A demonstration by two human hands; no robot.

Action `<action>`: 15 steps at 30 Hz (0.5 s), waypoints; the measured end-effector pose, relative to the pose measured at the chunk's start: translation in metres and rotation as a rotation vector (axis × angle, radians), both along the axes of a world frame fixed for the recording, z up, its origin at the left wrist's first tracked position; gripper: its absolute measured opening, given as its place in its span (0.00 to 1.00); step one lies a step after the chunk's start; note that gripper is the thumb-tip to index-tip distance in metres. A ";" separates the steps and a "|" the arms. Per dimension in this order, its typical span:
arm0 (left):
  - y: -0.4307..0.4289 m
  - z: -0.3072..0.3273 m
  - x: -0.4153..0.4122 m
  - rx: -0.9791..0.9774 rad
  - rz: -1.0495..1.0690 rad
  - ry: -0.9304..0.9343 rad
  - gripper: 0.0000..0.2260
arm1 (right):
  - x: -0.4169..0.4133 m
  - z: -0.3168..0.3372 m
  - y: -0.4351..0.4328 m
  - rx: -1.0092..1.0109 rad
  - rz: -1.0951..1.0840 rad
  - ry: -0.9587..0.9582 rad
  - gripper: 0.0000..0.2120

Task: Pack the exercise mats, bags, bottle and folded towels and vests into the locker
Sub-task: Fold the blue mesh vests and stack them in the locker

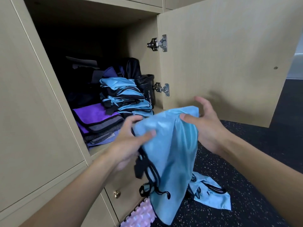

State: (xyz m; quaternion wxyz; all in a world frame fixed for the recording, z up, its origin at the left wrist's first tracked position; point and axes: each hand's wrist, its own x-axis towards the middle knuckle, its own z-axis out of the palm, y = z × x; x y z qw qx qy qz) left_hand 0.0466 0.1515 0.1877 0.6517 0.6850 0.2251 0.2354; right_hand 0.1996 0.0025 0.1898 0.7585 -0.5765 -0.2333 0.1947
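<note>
I hold a light-blue vest (pixel 170 154) with black trim in front of the open locker (pixel 49 95). My left hand (pixel 129 141) pinches its left edge. My right hand (pixel 203 122) grips its upper right corner with the thumb on top. The cloth hangs down toward the floor. Inside the locker a stack of folded blue vests (pixel 124 97) sits beside folded purple and grey towels (pixel 98 122). A black sport bottle (pixel 147 90) stands at the right wall. Dark and purple bags (pixel 113 72) fill the back.
The locker door (pixel 229 59) stands open to the right, behind my right hand. Another blue vest (pixel 211 197) lies on the dark speckled floor. A pink ridged mat (pixel 139 217) lies by the lower cabinet, which has a brass knob (pixel 117 193).
</note>
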 end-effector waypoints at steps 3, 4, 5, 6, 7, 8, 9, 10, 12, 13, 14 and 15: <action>-0.001 -0.006 0.005 0.058 -0.044 0.067 0.25 | 0.002 -0.003 -0.003 -0.064 -0.047 -0.082 0.31; 0.000 -0.004 0.007 0.013 0.035 -0.022 0.23 | 0.003 -0.004 -0.004 -0.060 -0.036 -0.078 0.34; 0.002 -0.005 0.007 -0.058 0.111 -0.085 0.21 | 0.004 -0.005 -0.005 -0.073 0.019 -0.084 0.37; 0.002 -0.006 0.006 -0.099 0.149 -0.097 0.20 | 0.003 -0.006 -0.006 -0.112 0.096 -0.116 0.41; 0.002 -0.009 0.006 -0.103 0.142 -0.055 0.19 | 0.000 -0.007 -0.006 -0.161 0.156 -0.169 0.43; 0.002 -0.013 0.006 -0.093 0.104 -0.002 0.20 | -0.002 -0.008 -0.005 -0.203 0.169 -0.213 0.42; 0.001 -0.015 0.005 -0.093 0.094 0.014 0.20 | -0.003 -0.008 -0.004 -0.211 0.129 -0.227 0.40; 0.002 -0.016 0.006 -0.106 0.123 -0.006 0.20 | -0.003 -0.008 -0.004 -0.189 0.069 -0.203 0.37; 0.004 -0.013 0.006 -0.127 0.146 -0.027 0.21 | 0.000 -0.009 -0.005 -0.165 -0.006 -0.174 0.30; 0.005 -0.012 0.005 -0.091 0.102 0.023 0.23 | 0.001 -0.008 -0.006 -0.179 -0.006 -0.185 0.25; 0.003 -0.013 0.002 -0.024 0.019 0.109 0.26 | 0.001 -0.009 -0.008 -0.203 0.000 -0.208 0.19; 0.003 -0.015 0.000 0.038 -0.053 0.177 0.27 | 0.001 -0.009 -0.009 -0.223 -0.001 -0.237 0.14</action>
